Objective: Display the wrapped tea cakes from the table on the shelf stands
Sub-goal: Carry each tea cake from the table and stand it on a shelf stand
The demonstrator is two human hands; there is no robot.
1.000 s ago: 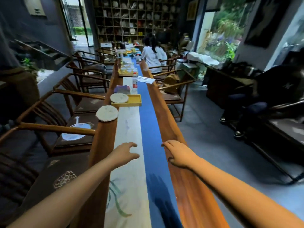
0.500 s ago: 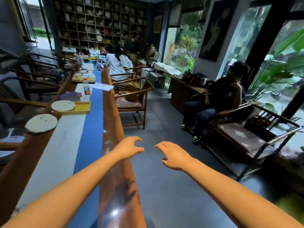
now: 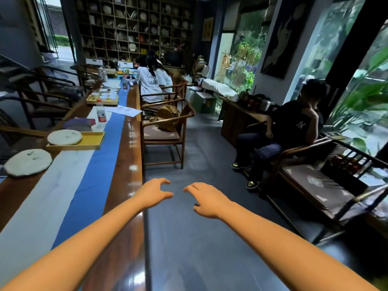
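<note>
Hands: left hand (image 3: pixel 154 191), right hand (image 3: pixel 206 199) empty, fingers loosely spread, frame centre. Wrapped tea cakes (image 3: pixel 28 162) (image 3: pixel 64 137) far left: likely stiff, paper slippery; grip rim both-handed.

Two wrapped tea cakes lie on the desk (image 3: pixel 130 143): one (image 3: pixel 28 162) on the near wood edge and one (image 3: pixel 64 137) on a yellow tray (image 3: pixel 92 139). A second yellow tray (image 3: pixel 102 100) further away carries several small white cups; their number is not clear. One plastic bottle (image 3: pixel 101 114) stands between the trays. Three people sit in the room. Two hands, left (image 3: pixel 154 191) and right (image 3: pixel 206 199), are both empty.
</note>
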